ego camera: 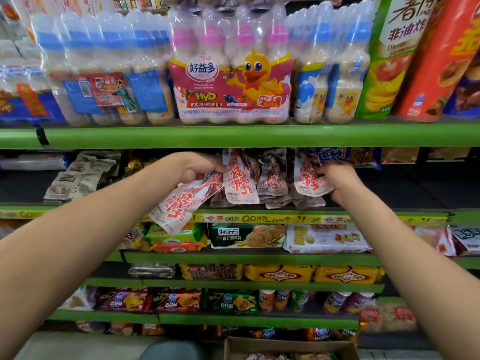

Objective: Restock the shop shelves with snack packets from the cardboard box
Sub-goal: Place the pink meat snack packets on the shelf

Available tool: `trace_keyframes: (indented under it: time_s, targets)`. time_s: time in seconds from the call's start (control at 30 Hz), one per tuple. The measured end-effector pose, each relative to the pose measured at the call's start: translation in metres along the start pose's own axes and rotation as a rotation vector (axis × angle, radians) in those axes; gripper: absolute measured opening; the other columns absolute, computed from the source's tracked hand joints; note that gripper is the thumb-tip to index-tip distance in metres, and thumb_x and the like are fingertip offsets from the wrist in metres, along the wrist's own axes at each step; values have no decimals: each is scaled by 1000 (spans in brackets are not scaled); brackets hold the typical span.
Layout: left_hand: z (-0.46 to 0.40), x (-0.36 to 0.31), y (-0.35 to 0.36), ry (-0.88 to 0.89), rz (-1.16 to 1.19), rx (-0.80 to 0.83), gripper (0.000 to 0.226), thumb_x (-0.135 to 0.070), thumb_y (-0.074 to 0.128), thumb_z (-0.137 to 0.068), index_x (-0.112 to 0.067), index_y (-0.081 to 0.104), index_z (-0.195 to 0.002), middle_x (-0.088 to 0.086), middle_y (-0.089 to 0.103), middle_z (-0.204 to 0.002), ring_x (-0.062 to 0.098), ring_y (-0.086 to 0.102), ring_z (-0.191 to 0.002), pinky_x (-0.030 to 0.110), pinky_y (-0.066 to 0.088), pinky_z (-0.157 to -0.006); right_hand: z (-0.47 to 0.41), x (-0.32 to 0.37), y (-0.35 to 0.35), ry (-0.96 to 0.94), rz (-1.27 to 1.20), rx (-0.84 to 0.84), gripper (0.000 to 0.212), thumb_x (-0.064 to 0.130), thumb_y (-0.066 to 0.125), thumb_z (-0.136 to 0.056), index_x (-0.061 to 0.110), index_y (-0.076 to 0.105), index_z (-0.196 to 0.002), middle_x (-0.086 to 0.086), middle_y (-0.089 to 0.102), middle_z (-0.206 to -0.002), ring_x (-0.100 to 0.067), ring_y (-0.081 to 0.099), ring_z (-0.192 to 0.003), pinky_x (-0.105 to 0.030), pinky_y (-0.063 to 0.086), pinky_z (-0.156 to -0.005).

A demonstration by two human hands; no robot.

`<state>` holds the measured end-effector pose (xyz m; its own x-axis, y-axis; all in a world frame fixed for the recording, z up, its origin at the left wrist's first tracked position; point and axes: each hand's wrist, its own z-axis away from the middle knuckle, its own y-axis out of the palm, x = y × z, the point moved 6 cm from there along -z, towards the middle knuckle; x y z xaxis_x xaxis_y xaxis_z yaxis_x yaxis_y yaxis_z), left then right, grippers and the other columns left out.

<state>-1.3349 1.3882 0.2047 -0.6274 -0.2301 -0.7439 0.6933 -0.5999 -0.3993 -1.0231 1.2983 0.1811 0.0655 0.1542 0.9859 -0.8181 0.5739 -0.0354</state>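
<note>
Pinched by its top edge in the left hand (197, 168), a white-and-red packet (181, 203) hangs slanting down-left, out over the shelf lip (259, 219). Its slot lies up-right, beside the upright row (270, 178). Right hand (340, 183) grips the end packet (309, 178), holding the row steady. More packets sit in the box (291, 348) below.

Green-edged shop shelves (233, 136) fill the view in tiers, lit evenly from above. The top tier holds shrink-wrapped yogurt drink bottles (231, 74) and tall crisp tubes (439, 61); lower tiers carry biscuit packs (246, 236) and crisp bags (176, 300). A strip of pale floor (78, 346) shows at the bottom left.
</note>
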Motion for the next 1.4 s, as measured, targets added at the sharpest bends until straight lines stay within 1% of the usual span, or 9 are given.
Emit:
trace_keyframes:
  time_s: [0.1,0.17,0.37,0.43,0.57,0.77,0.93,1.13,1.4]
  targets:
    - [-11,-5,-3,6,-153,-49,65,-42,58,-96,-20,33,-152,0,33,-159,21,35,-143,27,30,-97,-15,1,5,-39,99,-36,25,-6,59,-88,4,60,-110,-22,64,-116,-29,63,-103,-38,52,-86]
    - [-20,-9,-6,54,-194,-69,69,-43,59,-95,-23,29,-154,0,23,-163,22,15,-151,33,19,-112,-22,1,11,-41,162,-18,35,-5,59,-89,-4,58,-124,-29,60,-127,-23,58,-95,-32,51,-76]
    - [-38,-26,-1,114,-269,-75,70,-43,56,-96,-21,25,-155,1,16,-165,20,11,-152,41,10,-123,-30,3,23,-66,331,-17,27,8,65,-89,2,67,-115,-19,69,-115,-25,66,-92,-37,55,-71]
    - [-44,-26,7,87,-330,-73,72,-44,55,-96,-21,25,-156,2,13,-165,22,9,-153,42,8,-122,-31,3,25,-101,396,-28,22,8,65,-89,0,68,-110,-15,69,-105,-28,68,-89,-43,56,-81]
    - [-53,-25,18,72,-425,-74,71,-46,54,-97,-20,25,-156,-1,12,-166,24,13,-152,45,10,-120,-34,-8,24,-89,451,4,13,11,68,-86,14,66,-98,-11,68,-102,-11,60,-68,-28,48,-72]
    - [-57,-31,24,62,-567,-175,76,-52,49,-97,-8,25,-155,9,28,-161,31,33,-145,43,33,-113,-34,-17,25,-142,513,130,44,25,63,-92,15,58,-135,-10,63,-131,-27,62,-112,-33,48,-93]
    - [-59,-34,27,91,-443,-203,65,-40,50,-101,-8,30,-154,12,28,-161,30,27,-148,44,27,-119,-32,-17,29,-184,518,174,43,16,54,-96,17,55,-139,-7,59,-138,-24,59,-118,-31,46,-99]
    - [-55,-36,30,70,-354,-190,69,-48,47,-101,-9,27,-154,12,27,-161,32,25,-149,47,24,-118,-31,-17,30,-192,651,195,38,20,44,-102,18,55,-139,-8,55,-143,-23,56,-115,-24,39,-88]
    - [-43,-20,7,68,-307,-239,58,-40,48,-101,-14,34,-151,10,33,-159,32,34,-144,45,32,-114,14,11,45,-558,811,138,32,19,51,-97,11,65,-125,-11,52,-139,-31,52,-123,-29,39,-101]
